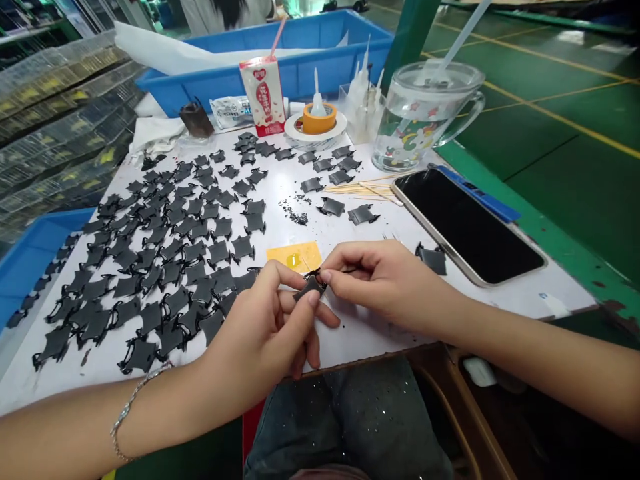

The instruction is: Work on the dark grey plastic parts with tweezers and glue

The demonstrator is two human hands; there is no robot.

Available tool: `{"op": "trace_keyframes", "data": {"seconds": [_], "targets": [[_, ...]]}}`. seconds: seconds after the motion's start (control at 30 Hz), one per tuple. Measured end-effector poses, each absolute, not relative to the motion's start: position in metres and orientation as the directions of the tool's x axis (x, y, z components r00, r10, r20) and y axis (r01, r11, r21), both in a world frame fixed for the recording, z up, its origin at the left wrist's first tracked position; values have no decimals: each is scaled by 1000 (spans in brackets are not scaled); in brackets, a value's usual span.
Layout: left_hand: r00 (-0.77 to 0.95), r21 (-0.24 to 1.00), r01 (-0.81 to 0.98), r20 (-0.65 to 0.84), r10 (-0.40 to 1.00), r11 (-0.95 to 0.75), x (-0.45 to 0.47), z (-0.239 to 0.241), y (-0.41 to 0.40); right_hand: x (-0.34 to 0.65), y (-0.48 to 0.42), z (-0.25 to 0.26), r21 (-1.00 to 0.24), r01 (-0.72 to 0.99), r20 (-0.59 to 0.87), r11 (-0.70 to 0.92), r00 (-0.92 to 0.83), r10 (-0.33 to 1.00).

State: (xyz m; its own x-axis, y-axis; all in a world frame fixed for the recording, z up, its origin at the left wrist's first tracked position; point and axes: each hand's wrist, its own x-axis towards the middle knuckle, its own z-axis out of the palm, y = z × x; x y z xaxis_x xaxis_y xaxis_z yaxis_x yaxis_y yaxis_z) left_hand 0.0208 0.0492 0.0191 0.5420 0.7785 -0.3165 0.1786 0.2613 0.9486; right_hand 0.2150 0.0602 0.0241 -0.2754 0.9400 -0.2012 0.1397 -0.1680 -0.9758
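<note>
Between the thumb and fingers of my left hand (270, 323) is a small black plastic part (309, 287), tilted above the front of the table. My right hand (375, 275) is closed in a pinch at the part's upper right end. A thin dark piece shows beside its fingers, but what they grip is mostly hidden. Just behind the hands lies a yellow card (280, 255) with a small glossy spot on it. Many similar black parts (165, 273) are spread over the white tabletop (280, 230) to the left.
A phone (470, 220) lies at right, near a lidded glass mug (410, 127). Wooden sticks (357, 190) and tiny black bits (295, 213) lie mid-table. At the back are a drink carton (263, 97), tape rolls (320, 121), dropper bottles (363, 100) and a blue bin (215, 77).
</note>
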Motion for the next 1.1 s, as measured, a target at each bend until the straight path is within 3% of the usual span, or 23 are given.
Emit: {"op": "trace_keyframes", "data": {"seconds": [0.3, 1.1], "targets": [[525, 946, 208, -321, 788, 247, 24, 19, 47, 215, 64, 21, -985, 123, -151, -120, -295, 943], [516, 968, 130, -251, 819, 215, 26, 20, 42, 211, 61, 25, -970, 57, -242, -236, -332, 912]]}}
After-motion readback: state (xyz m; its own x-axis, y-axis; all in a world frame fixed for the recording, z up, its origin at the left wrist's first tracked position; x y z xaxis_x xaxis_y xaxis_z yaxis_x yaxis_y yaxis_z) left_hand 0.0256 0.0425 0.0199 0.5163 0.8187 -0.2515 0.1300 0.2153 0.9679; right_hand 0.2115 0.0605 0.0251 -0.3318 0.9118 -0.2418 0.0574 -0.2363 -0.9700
